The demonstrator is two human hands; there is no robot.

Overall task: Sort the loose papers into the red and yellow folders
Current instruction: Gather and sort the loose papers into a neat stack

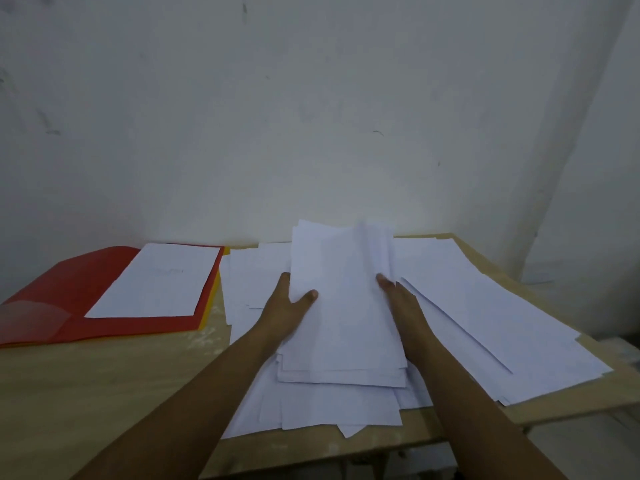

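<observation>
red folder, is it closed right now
No, the red folder lies open flat on the table, with a white sheet resting on its right half and an inner pocket showing at its left.

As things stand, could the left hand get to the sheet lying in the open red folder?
Probably yes. The left hand grips a bundle of papers, but the sheet lies uncovered in the red folder to its left, with only bare table between.

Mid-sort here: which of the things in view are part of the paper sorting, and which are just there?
Part of the job:
- bundle of papers, held by left hand and right hand
- loose papers spread on the table
- red folder, open, one sheet on it
- yellow folder, edge showing under the red

Just there:
- wooden table
- white wall
</observation>
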